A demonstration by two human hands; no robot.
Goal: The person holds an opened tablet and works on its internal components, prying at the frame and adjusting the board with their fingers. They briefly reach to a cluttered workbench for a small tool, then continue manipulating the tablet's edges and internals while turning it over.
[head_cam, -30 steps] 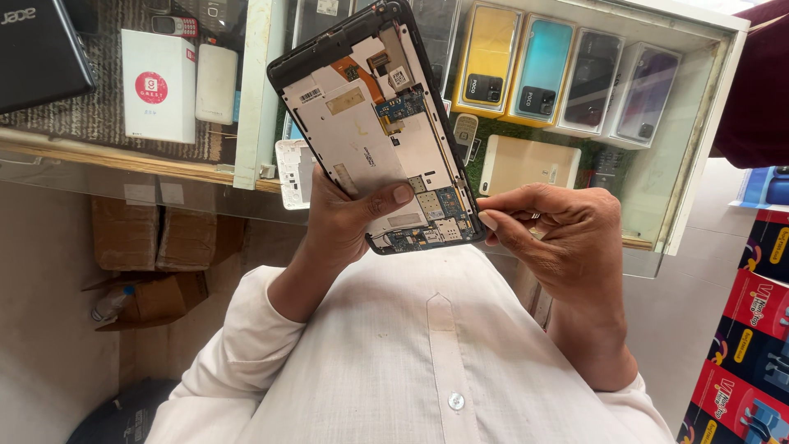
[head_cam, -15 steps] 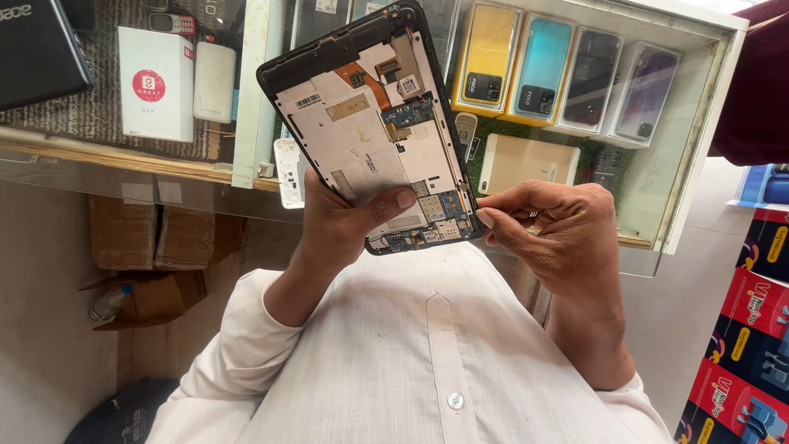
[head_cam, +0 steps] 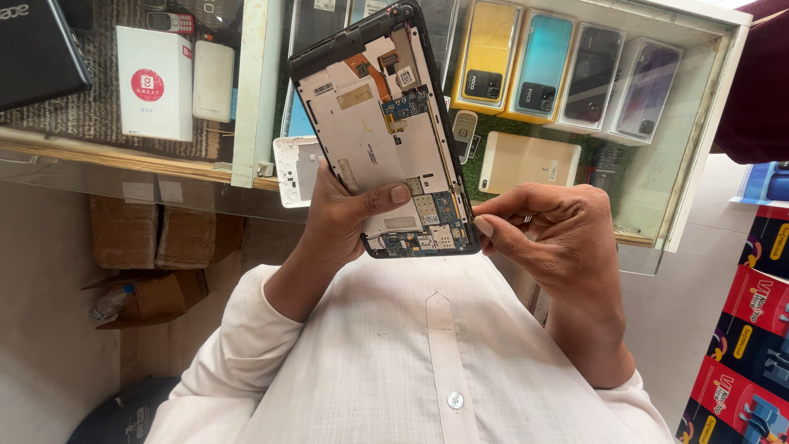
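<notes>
Left hand (head_cam: 341,218): I grip the opened tablet (head_cam: 386,131) from behind, thumb pressed across its lower circuit board, so the bare inside faces me.
Right hand (head_cam: 551,234): fingers pinched together at the tablet's lower right edge, on something thin; I cannot tell what, it is hidden between the fingertips.
Change: over the last second the tablet has tilted and shifted slightly in my left hand; my right hand has stayed pinched at the same corner. I judge the work at that corner continues, nothing has come free yet.
Tablet: held up in the air above my lap, in front of the glass display case (head_cam: 699,140).
Around: boxed phones, yellow (head_cam: 489,53) and teal (head_cam: 542,66), a gold phone (head_cam: 526,163), a white box (head_cam: 154,80).
In the way: nothing sits between my hands and the board; only my own thumb covers part of it.
</notes>
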